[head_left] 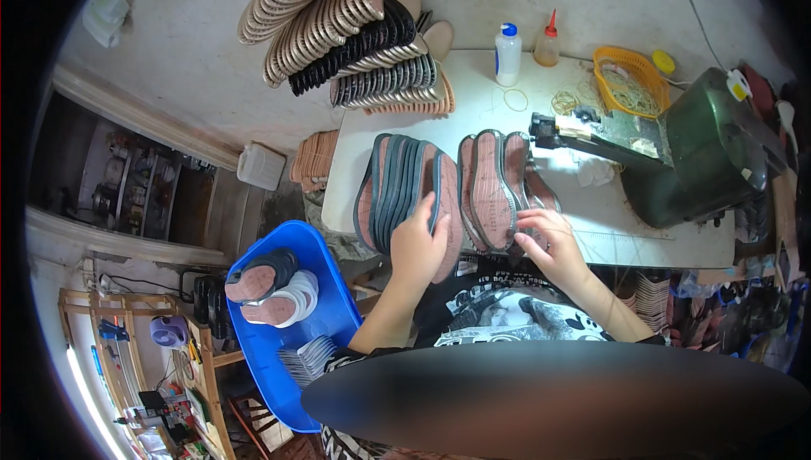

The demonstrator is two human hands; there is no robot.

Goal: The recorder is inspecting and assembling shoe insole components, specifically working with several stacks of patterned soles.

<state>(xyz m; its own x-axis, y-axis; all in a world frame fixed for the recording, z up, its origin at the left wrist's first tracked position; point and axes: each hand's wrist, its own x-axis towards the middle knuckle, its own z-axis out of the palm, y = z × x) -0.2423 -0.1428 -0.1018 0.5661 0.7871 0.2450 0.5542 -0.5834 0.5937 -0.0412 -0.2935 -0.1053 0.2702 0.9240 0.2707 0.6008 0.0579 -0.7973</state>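
On the white table stands a row of dark-edged shoe insoles (397,185) with pinkish-brown faces, packed side by side. My left hand (418,240) is closed on the nearest insole (449,215) at the right end of this row, thumb against its face. To the right, a second group of insoles (492,185) leans together. My right hand (551,244) has its thumb and curled fingers at the lower edge of an insole in that group. The exact contact of the right fingertips is partly hidden.
A green sewing machine (697,152) stands on the right of the table (346,181). Behind are a blue-capped bottle (508,59), a red-tipped bottle (547,44) and an orange basket (610,56). Stacked insoles (325,25) rise at back left. A blue tub (279,375) holds more.
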